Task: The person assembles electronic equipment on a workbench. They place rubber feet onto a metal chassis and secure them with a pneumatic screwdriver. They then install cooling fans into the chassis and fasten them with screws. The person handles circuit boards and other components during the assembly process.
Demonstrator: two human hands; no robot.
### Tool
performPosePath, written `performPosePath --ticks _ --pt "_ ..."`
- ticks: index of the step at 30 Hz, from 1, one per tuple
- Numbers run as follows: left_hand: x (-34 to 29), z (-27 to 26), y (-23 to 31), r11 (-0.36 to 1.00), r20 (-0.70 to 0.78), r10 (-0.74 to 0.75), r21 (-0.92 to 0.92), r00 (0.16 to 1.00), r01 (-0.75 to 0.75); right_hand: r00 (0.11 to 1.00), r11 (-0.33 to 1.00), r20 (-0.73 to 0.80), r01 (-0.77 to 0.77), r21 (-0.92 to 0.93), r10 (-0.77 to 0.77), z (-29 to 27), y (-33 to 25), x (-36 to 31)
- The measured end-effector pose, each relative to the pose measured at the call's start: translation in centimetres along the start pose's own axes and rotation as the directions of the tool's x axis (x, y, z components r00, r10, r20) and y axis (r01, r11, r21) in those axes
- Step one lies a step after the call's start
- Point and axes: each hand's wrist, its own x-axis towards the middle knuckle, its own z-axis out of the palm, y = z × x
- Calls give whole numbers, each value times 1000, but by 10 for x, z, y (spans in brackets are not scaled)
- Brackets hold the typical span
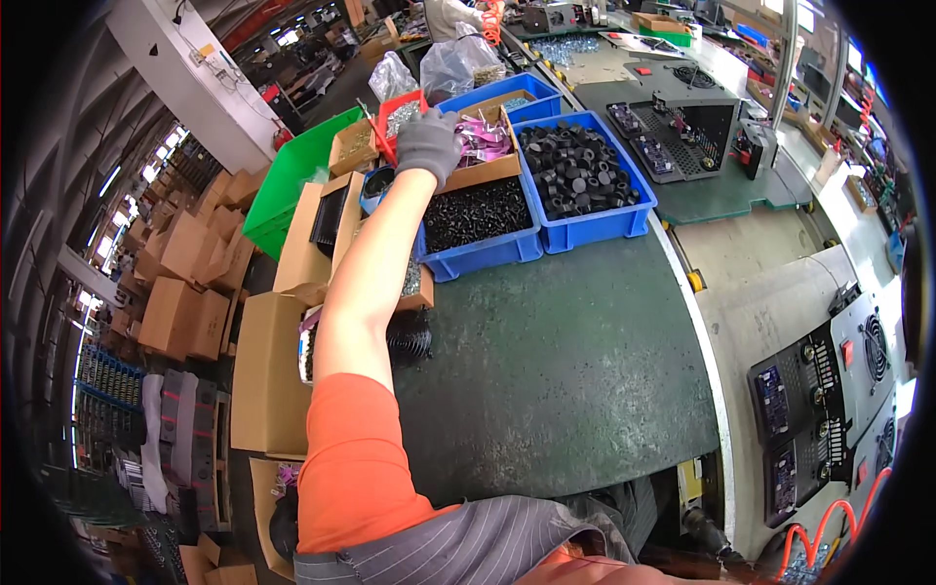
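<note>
My left hand (429,146), in a grey glove, reaches far across the bench. It is over the edge of a small red bin (388,146) with small silvery metal parts, beside a cardboard box (485,172) of shiny purple-pink pieces. The back of the hand faces me and hides the fingertips, so whether it holds anything cannot be made out. Nearer than the box is a blue bin (485,261) full of small black screw-like pieces. To its right, another blue bin (597,232) holds black round caps. My right hand is out of view.
A dark green benchtop (556,361) lies before me. Open cardboard boxes (268,375) and a large green crate (292,185) line its left side. A conveyor line (756,258) on the right carries black metal housings (673,141) with circuit boards. Another person (453,18) stands at the far end.
</note>
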Motion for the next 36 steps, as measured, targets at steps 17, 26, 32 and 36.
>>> performPosePath --ticks 17,26,32,36 --pt "42 37 29 982 41 25 185 999 -32 991 992 -53 -118 48 121 4 -1 -12" --pt "24 28 -10 744 69 -404 -555 912 372 985 975 -55 -156 160 166 -5 18 -13" --pt "15 18 -21 905 -197 -187 -415 963 91 979 954 -55 -177 240 196 -17 31 -13" --pt "11 24 -28 925 -174 -174 -367 969 100 971 936 -57 -206 286 231 -29 35 -12"
